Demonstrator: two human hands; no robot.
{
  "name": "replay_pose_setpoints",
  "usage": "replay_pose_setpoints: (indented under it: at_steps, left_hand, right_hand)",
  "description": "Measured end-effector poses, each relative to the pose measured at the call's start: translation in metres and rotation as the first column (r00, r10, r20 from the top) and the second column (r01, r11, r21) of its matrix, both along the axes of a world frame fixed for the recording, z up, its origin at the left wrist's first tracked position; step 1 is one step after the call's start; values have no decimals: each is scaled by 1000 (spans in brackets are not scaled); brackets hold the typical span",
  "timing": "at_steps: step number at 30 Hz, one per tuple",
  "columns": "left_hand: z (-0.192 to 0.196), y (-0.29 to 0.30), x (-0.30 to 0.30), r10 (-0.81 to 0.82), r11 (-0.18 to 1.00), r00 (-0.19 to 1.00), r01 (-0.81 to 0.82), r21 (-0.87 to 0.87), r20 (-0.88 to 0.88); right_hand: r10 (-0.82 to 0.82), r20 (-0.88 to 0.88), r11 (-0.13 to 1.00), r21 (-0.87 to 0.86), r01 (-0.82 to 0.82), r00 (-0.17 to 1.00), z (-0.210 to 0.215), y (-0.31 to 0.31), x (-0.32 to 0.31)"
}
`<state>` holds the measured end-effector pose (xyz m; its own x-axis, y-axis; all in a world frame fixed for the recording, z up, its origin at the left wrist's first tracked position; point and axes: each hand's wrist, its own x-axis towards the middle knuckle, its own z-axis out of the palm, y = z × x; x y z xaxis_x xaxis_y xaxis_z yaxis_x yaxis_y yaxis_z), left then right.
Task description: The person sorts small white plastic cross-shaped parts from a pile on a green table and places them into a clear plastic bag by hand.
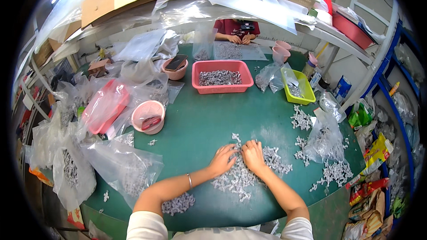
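Right now, our left hand [223,158] and right hand [253,155] are just beside each other, with fingers bent down at the top of a pile of small gray parts [236,181]. We can't tell if the fingertips pinch any part. Taking our hands as the middle of the clock, most of the pile sits at six o'clock, flat on the green counter [191,118].

At twelve o'clock we see a pink tub [222,90] with more gray bits. A yellow-green basket [300,100] is near one o'clock, and a clear bag [322,138] lies near three o'clock. At nine o'clock we see another see-through bag [122,162].

The parts look hard and knobbly, so we guess each one is light and stiff and won't squash. They may catch on each other. We think it's best to hold one by its middle, between thumb and finger.
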<state>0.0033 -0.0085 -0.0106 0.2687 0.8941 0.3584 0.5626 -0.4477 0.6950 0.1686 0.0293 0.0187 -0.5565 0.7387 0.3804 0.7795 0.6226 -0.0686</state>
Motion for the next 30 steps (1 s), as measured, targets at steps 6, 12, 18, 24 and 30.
replay_pose_setpoints:
  at_steps: [6, 12, 18, 24, 30]
  left_hand:
    - [39, -36, -12, 23, 994, 997, -30, -100, -70]
    - [89, -102, -14, -69, 973, 995, 85, -216, 78]
    - [82, -149, -5, 1, 983, 988, 26, -181, 151]
    - [68, -176, 0, 80, 974, 976, -33, -223, 205]
    - [57, -192, 1, 121, 971, 980, -83, -225, 160]
  right_hand:
    - [91, -172, 991, 118, -71, 981, -5, -10, 13]
    - [-20, -283, 990, 128, 58, 959, -18, -19, 26]
    - [-108, -142, 993, 21, 112, 984, -9, -27, 19]
    - [-163, -204, 974, 122, 190, 965, -14, -37, 16]
    - [-297, -33, 953, 45, 299, 954, -19, -48, 11]
